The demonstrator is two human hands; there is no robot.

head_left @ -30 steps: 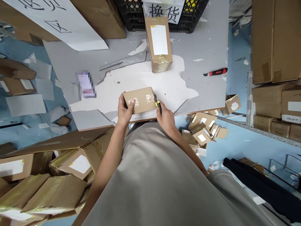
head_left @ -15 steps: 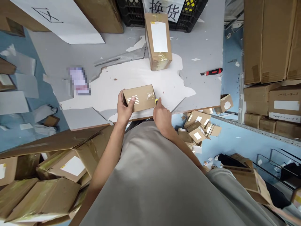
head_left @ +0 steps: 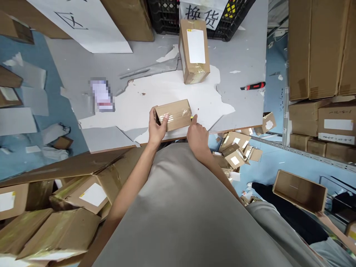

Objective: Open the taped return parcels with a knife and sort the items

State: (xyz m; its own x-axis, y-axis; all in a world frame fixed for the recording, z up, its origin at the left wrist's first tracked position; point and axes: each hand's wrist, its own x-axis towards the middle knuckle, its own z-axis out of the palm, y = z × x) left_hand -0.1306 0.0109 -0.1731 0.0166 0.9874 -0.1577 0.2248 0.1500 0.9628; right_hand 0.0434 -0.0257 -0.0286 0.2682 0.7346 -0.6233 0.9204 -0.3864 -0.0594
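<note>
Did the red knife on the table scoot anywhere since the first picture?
No. The red knife lies in the same spot beside the right tip of the torn white patch on the tabletop.

A small, oblong, brown cardboard box [head_left: 178, 113] sits slightly to the twelve o'clock side of the view's centre, its broad upper face upward and unopened. Its long axis slants from between eight and nine o'clock to between two and three. Glossy clear tape glints near its three o'clock end, and bright white streaks cross its middle. A yellow-and-black handheld cutter [head_left: 191, 117] is at the box's end, between three and four o'clock, mostly covered; its blade cannot be made out.
</note>
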